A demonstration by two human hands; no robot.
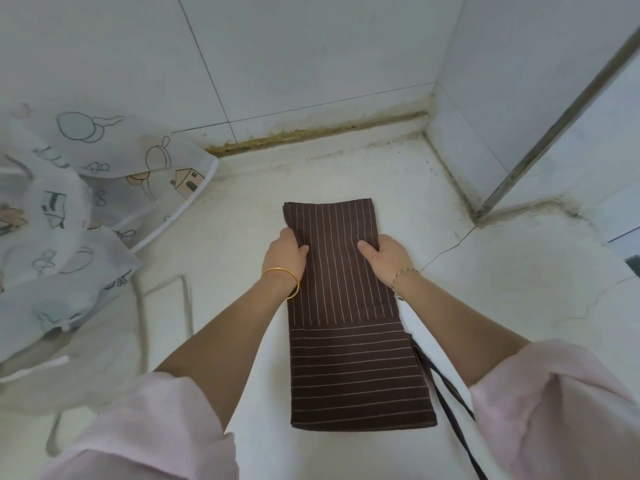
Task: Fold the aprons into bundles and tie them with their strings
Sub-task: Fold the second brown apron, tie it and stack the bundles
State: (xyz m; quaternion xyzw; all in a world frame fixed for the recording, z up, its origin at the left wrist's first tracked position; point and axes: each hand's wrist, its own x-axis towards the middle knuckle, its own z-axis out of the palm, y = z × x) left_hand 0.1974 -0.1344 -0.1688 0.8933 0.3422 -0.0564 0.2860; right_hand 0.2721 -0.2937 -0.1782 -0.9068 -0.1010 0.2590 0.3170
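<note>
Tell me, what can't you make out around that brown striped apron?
Head view:
Fingers of the left hand and right hand: tucked under the brown apron.
The apron's strings: ends cut off by the bottom edge.
The printed white cloth: partly cut off by the left edge.

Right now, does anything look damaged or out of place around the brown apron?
The folded brown apron looks straight. Its dark strings trail loose at its right. A crack crosses the counter there, and brown grime lines the back wall base.

Soft even daylight, faint shadows, edges warped.
</note>
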